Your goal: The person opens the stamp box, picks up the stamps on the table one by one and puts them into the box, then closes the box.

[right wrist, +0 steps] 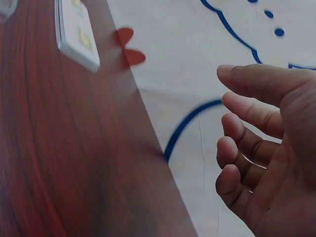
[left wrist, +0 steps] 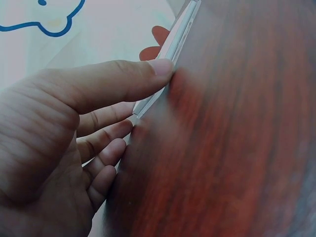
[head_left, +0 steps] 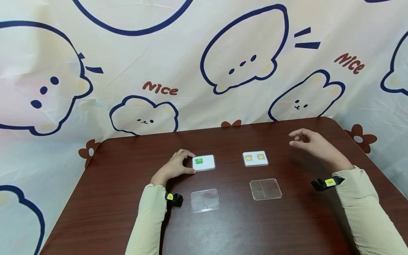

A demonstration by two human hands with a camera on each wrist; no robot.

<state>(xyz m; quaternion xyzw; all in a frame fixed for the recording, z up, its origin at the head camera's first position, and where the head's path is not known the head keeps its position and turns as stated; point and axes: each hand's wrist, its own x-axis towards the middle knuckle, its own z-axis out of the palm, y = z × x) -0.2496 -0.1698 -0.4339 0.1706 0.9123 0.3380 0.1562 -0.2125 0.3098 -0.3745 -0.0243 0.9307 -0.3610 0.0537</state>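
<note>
My left hand (head_left: 175, 165) grips the left end of a flat clear case with a white insert (head_left: 208, 162) and a small green stamp-like square (head_left: 199, 161). In the left wrist view the thumb presses one edge of that case (left wrist: 177, 34), with a fingertip at the opposite edge. To the right lies a similar case (head_left: 255, 163) with two small gold squares on white. Above the table at the right, my right hand (head_left: 313, 143) hovers with loosely bent fingers and nothing in them. The gold-square case (right wrist: 79, 37) shows apart from it in the right wrist view.
Two clear plastic lids lie nearer to me: the left lid (head_left: 205, 200) and the right lid (head_left: 265, 189). All of it is on a dark wooden table (head_left: 242, 230). A white cloth with cartoon prints (head_left: 191, 63) hangs behind the table's far edge.
</note>
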